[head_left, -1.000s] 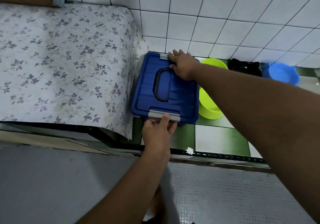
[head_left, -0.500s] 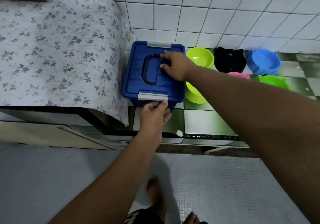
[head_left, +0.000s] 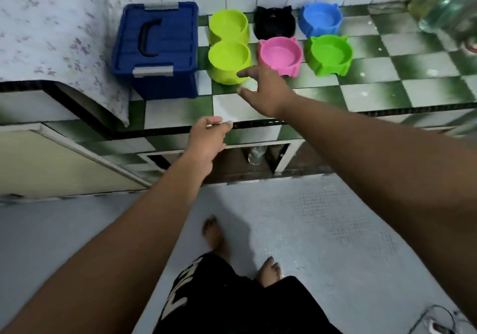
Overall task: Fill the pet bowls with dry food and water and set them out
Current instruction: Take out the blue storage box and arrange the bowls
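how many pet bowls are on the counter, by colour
lime double bowl: 1
black bowl: 1
blue bowl: 1
pink bowl: 1
green bowl: 1
total: 5

Both arms stretched forward, both hands empty. The left hand sits at the table front edge, fingers loosely curled. The right hand is further in over the table, palm down, fingers spread and relaxed.

Bowls stand right of the storage box.
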Available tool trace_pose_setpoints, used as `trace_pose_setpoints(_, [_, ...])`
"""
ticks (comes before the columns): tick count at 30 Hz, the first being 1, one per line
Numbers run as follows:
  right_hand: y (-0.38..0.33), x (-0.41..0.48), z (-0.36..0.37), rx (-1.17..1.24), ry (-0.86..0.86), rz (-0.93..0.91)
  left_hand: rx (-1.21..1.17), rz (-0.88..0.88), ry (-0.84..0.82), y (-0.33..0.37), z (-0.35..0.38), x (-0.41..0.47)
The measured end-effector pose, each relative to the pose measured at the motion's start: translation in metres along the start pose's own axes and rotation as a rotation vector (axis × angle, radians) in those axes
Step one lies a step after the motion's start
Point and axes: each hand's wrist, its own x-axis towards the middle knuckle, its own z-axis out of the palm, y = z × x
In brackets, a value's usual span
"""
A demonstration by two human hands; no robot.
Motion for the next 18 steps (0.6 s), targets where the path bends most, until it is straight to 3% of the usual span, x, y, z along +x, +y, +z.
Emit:
trace_pose_setpoints(6, [0.049, -0.08, -0.021, 0.011, 0.06, 0.117, 0.134, 0.05, -0.097, -0.035, 0.035, -0.034])
trace_pose_setpoints(12, [0.088, -0.137, 0.005, 0.205, 0.18, 0.2, 0.375, 0.045, -0.285, -0.075, 0.043, -0.027])
trace_pose_setpoints(18, [0.159, -0.156, 0.107, 0.342, 0.011, 0.411, 0.584, -0.008, -0.376, -0.159, 0.048, 0.053])
